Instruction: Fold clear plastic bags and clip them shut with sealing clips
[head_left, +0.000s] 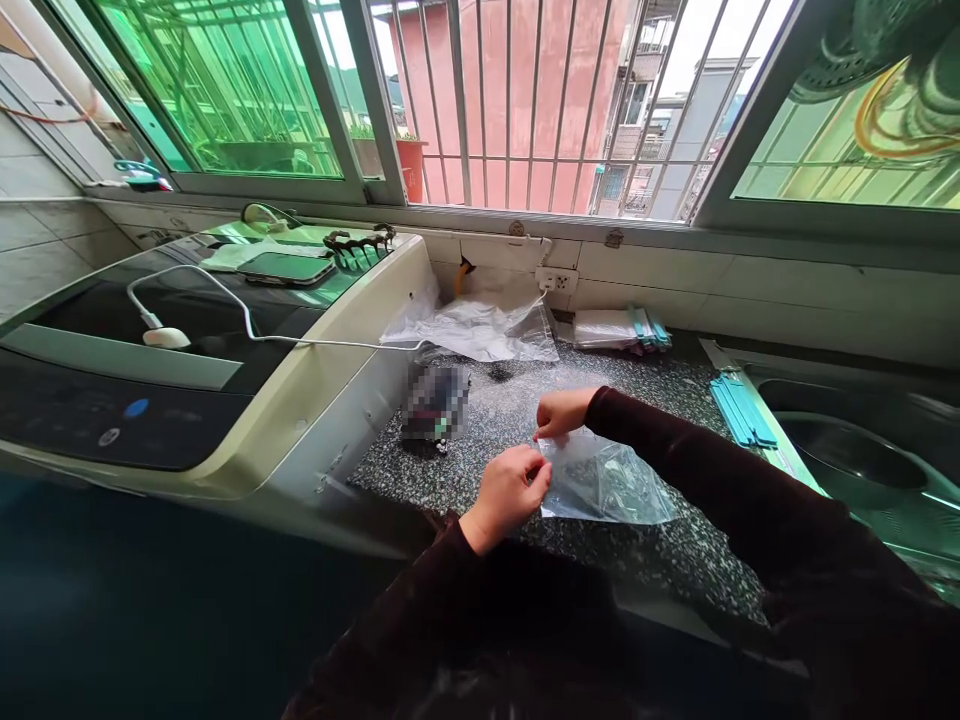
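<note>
A clear plastic bag (611, 480) lies on the speckled countertop (450, 485) in front of me. My left hand (510, 495) pinches its left edge near the bottom, thumb against curled fingers. Higher on that same edge, my right hand (566, 412) is closed on the bag, reaching in from the right with the wrist bent. Part of the bag is hidden behind my right hand and dark sleeve. Left of my hands sits a dark, pixelated object (435, 402) that I cannot make out.
More clear plastic bags (487, 330) lie against the wall. A flat plastic stack with blue strips (622, 328) is beside them. Blue strips (742, 410) rest at the sink's (847, 450) edge. On the left, a washing machine (300, 400) carries a phone (286, 267) and a white cable (247, 315).
</note>
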